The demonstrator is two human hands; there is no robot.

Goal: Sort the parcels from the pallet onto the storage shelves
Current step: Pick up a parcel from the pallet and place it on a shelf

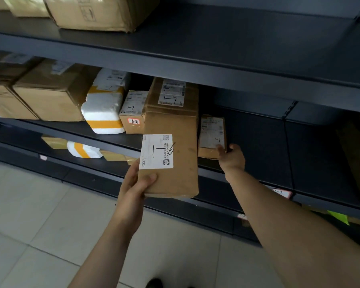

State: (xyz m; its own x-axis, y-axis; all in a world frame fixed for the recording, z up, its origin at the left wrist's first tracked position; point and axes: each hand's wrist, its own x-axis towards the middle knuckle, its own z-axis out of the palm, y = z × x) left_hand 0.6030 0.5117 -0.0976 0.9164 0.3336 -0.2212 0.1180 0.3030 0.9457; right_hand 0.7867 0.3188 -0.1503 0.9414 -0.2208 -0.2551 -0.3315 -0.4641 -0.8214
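My left hand (136,185) grips the near left corner of a long flat brown parcel (176,154) with a white label marked "1-6", held out in front of the middle shelf (258,138). My right hand (231,156) reaches onto that shelf and pinches the near corner of a small brown parcel (211,136) marked "1-7", which stands near the shelf's front edge. Behind the held parcel lies another brown box (173,96) with a "1-7" label.
The dark metal shelf also holds a small labelled box (133,113), a white foam box with orange tape (104,113) and big cartons (48,94) on the left. Bare shelf lies to the right. A carton (92,11) sits on the top shelf. Tiled floor (40,225) below.
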